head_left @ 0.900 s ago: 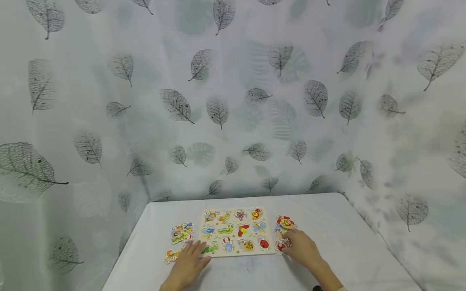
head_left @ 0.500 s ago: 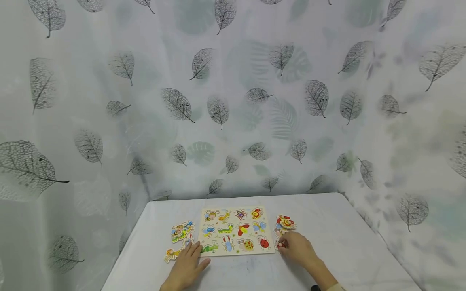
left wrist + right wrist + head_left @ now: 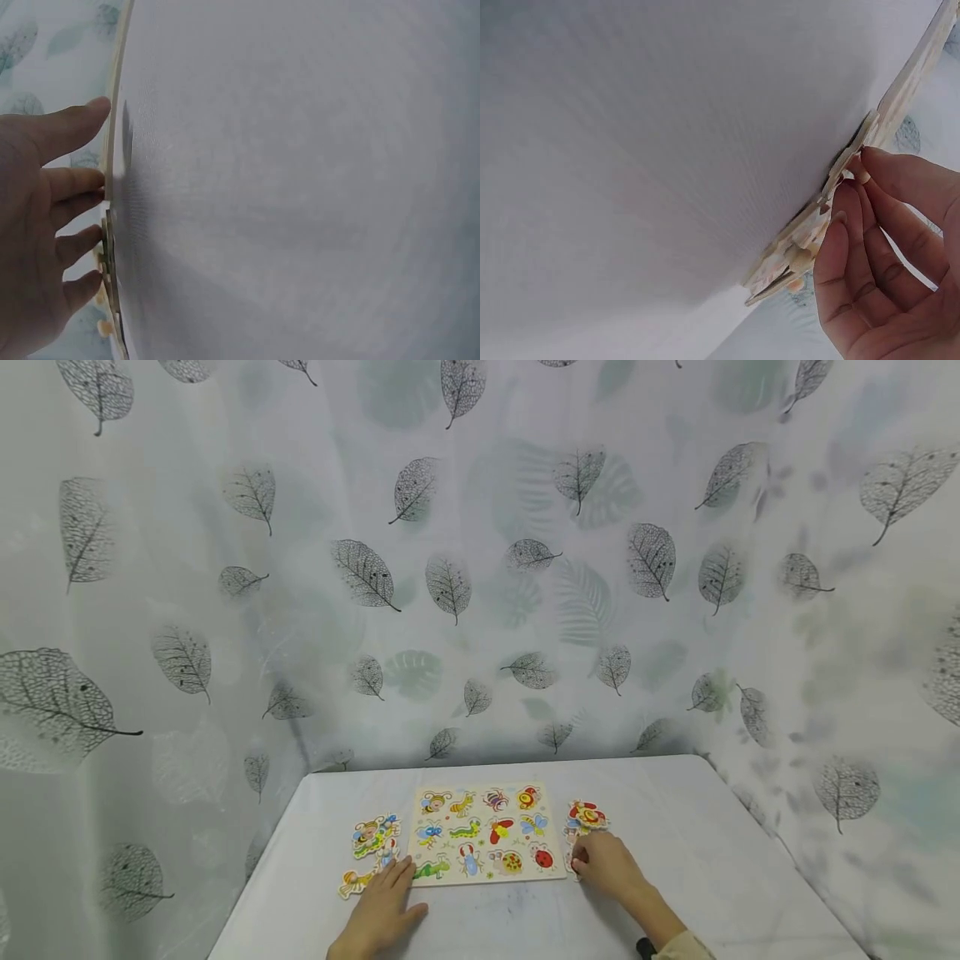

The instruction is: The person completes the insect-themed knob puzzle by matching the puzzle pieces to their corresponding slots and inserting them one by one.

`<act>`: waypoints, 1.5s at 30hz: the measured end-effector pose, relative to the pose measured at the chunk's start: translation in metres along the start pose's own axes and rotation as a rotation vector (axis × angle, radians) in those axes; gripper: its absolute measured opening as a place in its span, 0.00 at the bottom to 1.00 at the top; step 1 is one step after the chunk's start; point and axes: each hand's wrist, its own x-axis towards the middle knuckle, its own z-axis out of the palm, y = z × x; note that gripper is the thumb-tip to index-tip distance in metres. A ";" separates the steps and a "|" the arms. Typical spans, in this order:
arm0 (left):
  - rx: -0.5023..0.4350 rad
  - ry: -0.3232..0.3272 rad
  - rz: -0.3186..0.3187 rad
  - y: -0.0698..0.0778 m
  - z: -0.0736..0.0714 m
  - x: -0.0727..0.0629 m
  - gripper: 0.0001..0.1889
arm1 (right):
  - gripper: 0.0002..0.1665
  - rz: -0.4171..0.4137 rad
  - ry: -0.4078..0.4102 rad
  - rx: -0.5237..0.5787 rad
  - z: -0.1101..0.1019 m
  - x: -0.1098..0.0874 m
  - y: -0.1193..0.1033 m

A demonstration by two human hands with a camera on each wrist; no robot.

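A wooden knob puzzle board (image 3: 480, 852) printed with coloured insects lies flat on the white table. My left hand (image 3: 381, 906) rests with fingers spread at its lower left corner; in the left wrist view the fingertips (image 3: 91, 236) touch the edge of the board and the pieces beside it. To the right of the board, my right hand (image 3: 611, 866) pinches the small knob of a puzzle piece (image 3: 849, 161) between thumb and fingers. From above the hand mostly hides that piece. Several insect pieces (image 3: 587, 816) are heaped just beyond it.
Left of the board lie more loose pieces, among them a bee piece (image 3: 367, 835) and an orange one (image 3: 354, 882). A leaf-print curtain (image 3: 480, 568) hangs behind and beside the table (image 3: 720, 843).
My right thumb and fingertips have closed in over the lower piece, shifting slightly left and covering more of it. The left hand stays nearly still at the board's corner.
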 end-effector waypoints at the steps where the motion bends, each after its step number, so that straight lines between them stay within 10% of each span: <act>1: 0.000 0.003 0.008 -0.001 0.000 0.000 0.39 | 0.11 -0.002 -0.002 0.003 0.000 0.001 0.000; 45: 0.052 0.040 0.093 -0.019 0.002 0.003 0.33 | 0.10 -0.127 0.022 0.065 0.024 0.029 -0.040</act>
